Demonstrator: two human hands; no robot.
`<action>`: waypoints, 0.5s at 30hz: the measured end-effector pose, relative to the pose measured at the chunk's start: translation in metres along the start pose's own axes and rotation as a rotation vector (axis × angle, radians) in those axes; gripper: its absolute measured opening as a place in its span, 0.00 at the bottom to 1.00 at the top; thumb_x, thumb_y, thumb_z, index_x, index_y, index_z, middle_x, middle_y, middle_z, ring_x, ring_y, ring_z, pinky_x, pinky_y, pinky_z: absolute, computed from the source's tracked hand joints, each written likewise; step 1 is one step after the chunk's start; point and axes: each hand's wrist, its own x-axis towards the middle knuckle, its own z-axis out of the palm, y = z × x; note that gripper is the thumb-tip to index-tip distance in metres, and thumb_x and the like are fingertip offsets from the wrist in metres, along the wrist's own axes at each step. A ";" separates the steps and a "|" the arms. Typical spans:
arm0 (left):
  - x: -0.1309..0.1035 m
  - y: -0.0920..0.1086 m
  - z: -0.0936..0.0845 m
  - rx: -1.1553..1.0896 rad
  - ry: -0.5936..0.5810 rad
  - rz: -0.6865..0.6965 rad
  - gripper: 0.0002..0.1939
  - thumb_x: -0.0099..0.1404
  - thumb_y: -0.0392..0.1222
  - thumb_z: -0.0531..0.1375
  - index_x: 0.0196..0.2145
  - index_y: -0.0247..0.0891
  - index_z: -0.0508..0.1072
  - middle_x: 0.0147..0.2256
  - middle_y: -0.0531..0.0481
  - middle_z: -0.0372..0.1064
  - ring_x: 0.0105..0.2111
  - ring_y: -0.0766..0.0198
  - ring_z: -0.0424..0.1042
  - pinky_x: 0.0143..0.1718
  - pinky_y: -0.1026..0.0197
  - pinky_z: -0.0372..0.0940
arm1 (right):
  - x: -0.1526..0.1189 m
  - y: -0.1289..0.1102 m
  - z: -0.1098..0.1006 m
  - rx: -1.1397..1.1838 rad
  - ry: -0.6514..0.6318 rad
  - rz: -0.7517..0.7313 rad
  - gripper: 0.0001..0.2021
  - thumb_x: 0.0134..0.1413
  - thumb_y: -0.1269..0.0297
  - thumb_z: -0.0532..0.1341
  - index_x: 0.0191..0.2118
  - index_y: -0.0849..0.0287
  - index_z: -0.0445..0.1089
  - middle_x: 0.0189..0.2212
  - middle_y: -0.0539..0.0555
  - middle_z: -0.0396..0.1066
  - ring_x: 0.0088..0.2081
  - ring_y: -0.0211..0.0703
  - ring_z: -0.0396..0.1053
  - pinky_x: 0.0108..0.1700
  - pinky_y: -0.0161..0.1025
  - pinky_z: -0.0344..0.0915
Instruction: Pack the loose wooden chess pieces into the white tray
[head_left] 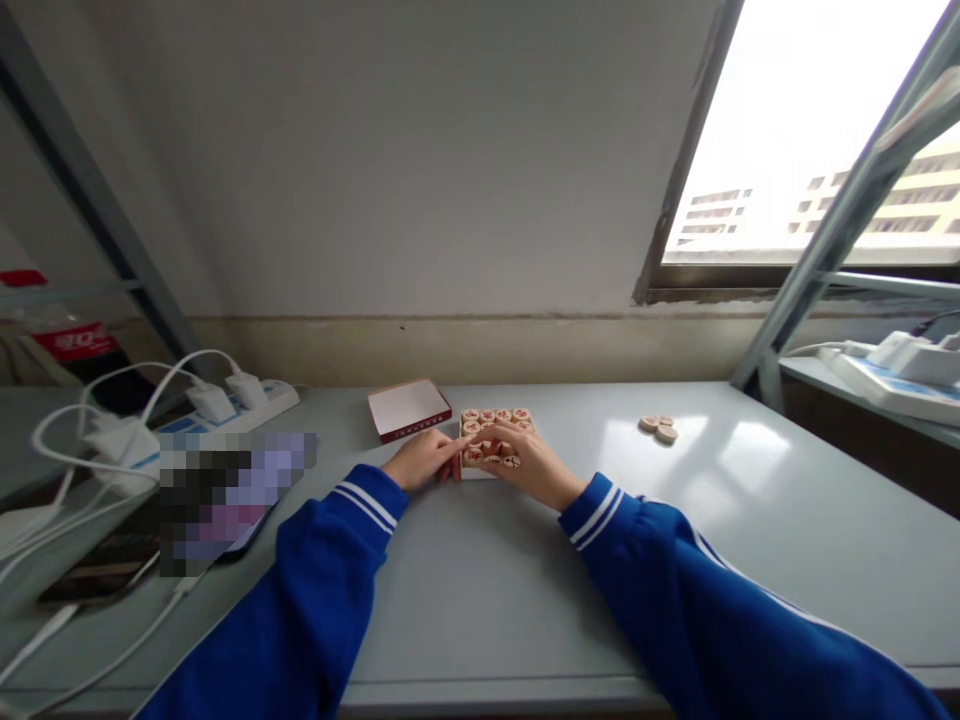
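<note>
A shallow box (480, 474) of round wooden Chinese chess pieces (516, 415) sits in the middle of the desk. The characters on the pieces are red or black. My left hand (426, 459) is at the box's left side, its fingers closed against the edge. From the right, my right hand (534, 465) reaches over the pieces, thumb and fingers bent around one Chinese chess piece (492, 448); the hand partly covers the rows. Behind my left hand lies the box lid (409, 408), its pale inside facing up.
Three loose pieces (660, 428) lie together on the desk (480, 600) to the right. At left are phones (112, 550), white cables, a power strip (274, 400) and a cola bottle (75, 340). Metal frame posts (817, 240) stand at both sides, with a wall behind.
</note>
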 end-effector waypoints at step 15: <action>-0.001 0.000 0.000 0.069 0.007 -0.017 0.29 0.56 0.62 0.49 0.18 0.34 0.72 0.15 0.51 0.64 0.18 0.68 0.60 0.24 0.65 0.53 | -0.071 0.142 -0.124 -0.792 0.141 0.692 0.09 0.46 0.65 0.59 0.18 0.56 0.71 0.22 0.55 0.65 0.31 0.43 0.64 0.30 0.38 0.57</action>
